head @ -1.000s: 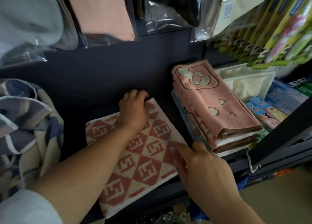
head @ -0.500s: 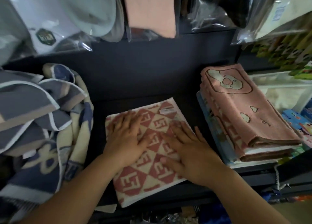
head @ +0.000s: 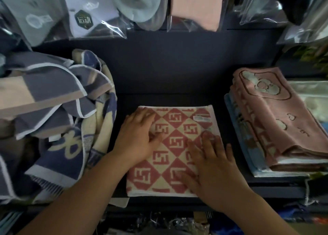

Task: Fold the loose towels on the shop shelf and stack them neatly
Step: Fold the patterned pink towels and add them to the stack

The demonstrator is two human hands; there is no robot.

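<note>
Dark, matte shelf (head: 168, 100) boards run across your view, with a plain dark back panel behind them. A folded towel (head: 179, 142) lies flat at the middle of the shelf, near its front edge. It is a soft woven rectangle in a red-and-cream diamond check with blocky angular motifs, and a small white label (head: 202, 118) is sewn near its far right corner. Your left hand (head: 138, 139) lies palm down on the towel's left half, fingers straight and reaching toward the far left corner, gripping nothing. Your right hand (head: 211, 165) presses flat on the near right part, fingers spread and relaxed, also holding nothing. To your left, loose towels (head: 53, 119) sit in a rumpled heap of grey-blue, navy and cream cloth with white piping and a fringed edge, spilling over the shelf front and lying just beside the folded towel. To your right, apart from it across a strip of bare shelf, stands a stack (head: 276, 124) of folded towels. A dusty pink terry one with cream cartoon shapes outlined in brown lies on top, and a pale blue edge shows below it. Above, glossy clear plastic bags (head: 85, 16) of folded white, grey and peach fabric hang over the back of the shelf.
</note>
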